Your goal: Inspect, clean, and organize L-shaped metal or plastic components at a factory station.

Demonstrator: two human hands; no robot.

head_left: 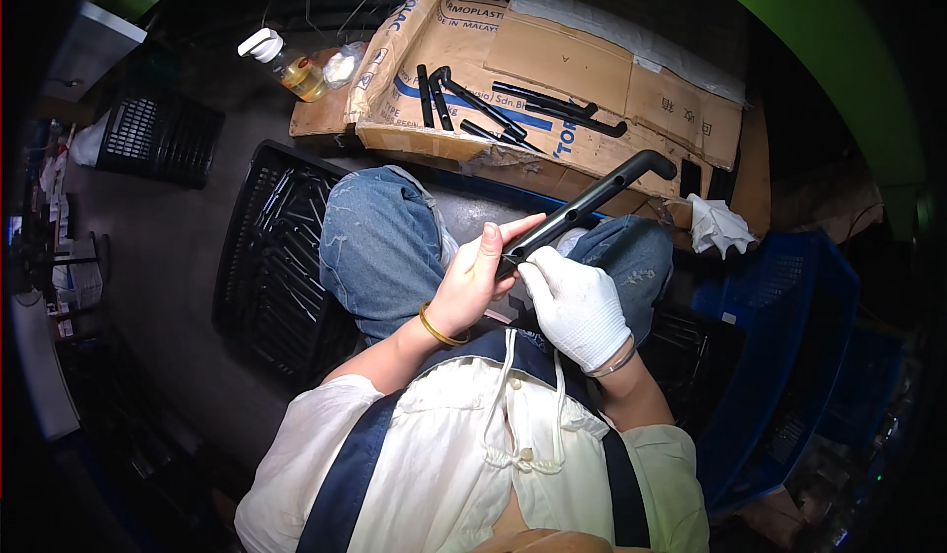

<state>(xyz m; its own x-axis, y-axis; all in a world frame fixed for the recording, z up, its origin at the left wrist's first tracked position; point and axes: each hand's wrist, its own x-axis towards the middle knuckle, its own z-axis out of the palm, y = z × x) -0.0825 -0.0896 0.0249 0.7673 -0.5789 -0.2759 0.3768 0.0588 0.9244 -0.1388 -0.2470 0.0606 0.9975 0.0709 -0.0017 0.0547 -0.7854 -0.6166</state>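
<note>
With your view taken as a dial and its centre as the pivot, the black tube (pixel 592 201) lies just off the centre, slanting up toward 2 o'clock, where its far end bends; several holes show along its length. Your bare left hand (pixel 478 277) grips this tube close to its near end, the thumb raised and the fingers passing partly out of sight beneath it. Your right hand (pixel 577 306), in a white knit glove, sits at 4 o'clock with its fingers curled against the same near end; whether they grip the tube or something smaller you cannot tell, since the glove hides the contact. A yellow bangle (pixel 428 324) circles your left wrist. From 12 to 1 o'clock extends the cardboard-covered counter (pixel 567 55), bearing several loose black tubes (pixel 483 107), some straight and some bent. Between 10 and 11 o'clock, a white-capped bottle (pixel 300 77) of yellowish liquid is beside the cardboard. At 9 o'clock, next to your jeans-clad knee, a black crate (pixel 233 257) contains many dark rods. A crumpled white cloth (pixel 720 225) lies near 3 o'clock, and blue crates (pixel 764 366) occupy 4 o'clock.
</note>
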